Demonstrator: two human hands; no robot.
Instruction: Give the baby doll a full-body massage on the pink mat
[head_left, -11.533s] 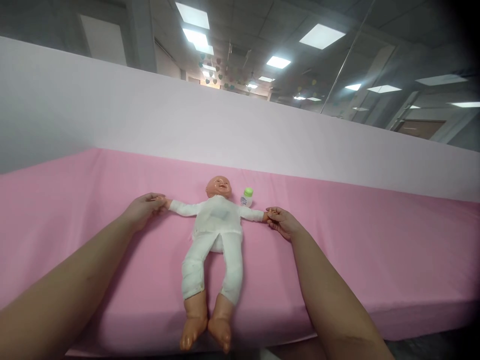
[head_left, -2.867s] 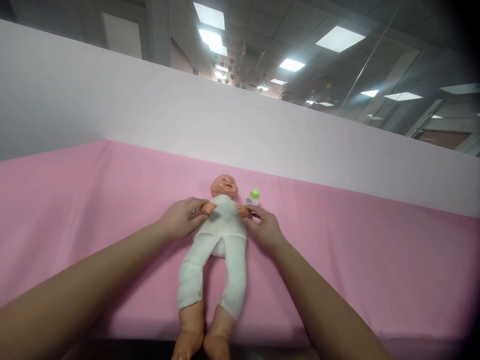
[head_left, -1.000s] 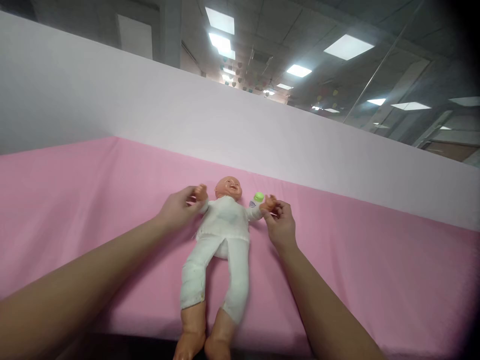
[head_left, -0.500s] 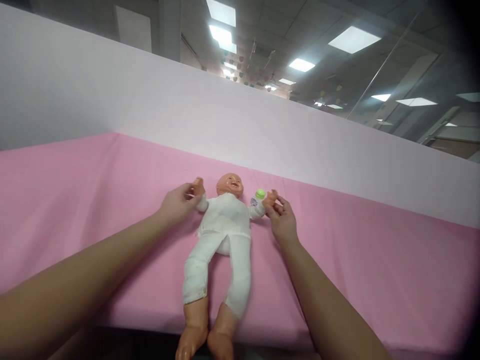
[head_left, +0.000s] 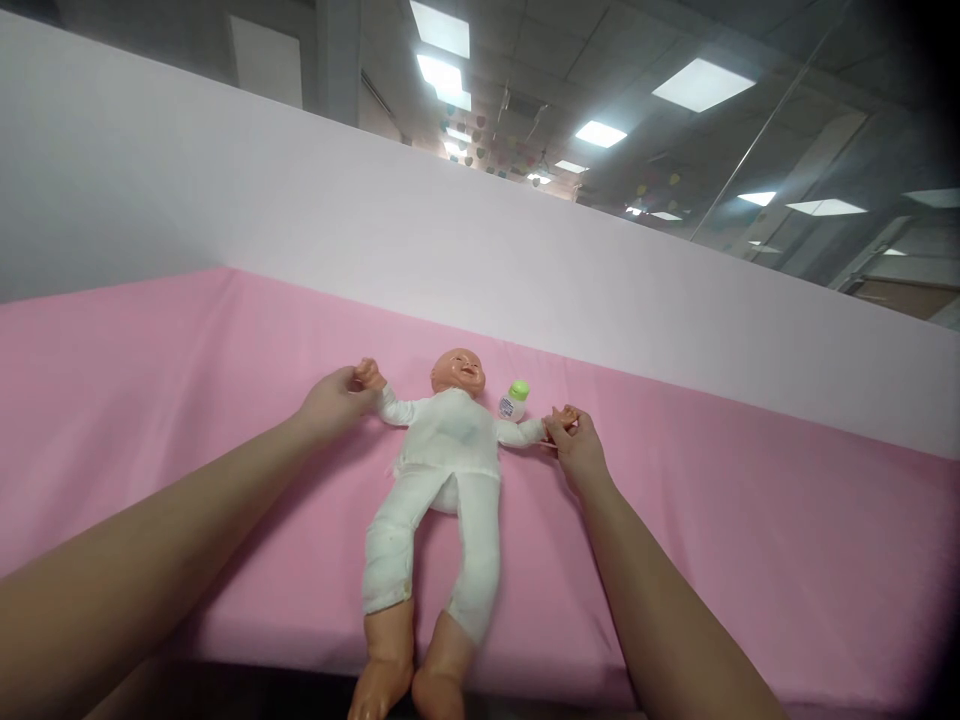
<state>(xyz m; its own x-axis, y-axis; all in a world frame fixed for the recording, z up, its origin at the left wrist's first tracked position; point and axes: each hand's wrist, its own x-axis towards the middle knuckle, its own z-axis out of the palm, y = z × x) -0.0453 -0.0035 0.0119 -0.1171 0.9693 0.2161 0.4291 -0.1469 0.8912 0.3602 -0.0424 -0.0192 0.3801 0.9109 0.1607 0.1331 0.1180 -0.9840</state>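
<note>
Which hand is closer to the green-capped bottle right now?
Right. The right hand is just to the right of the green-capped bottle and a little nearer the camera; the left hand is farther off, left of the doll.

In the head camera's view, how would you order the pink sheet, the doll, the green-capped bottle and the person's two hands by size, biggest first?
1. Pink sheet
2. Doll
3. Left hand and right hand: too alike to rank
4. Green-capped bottle
</note>
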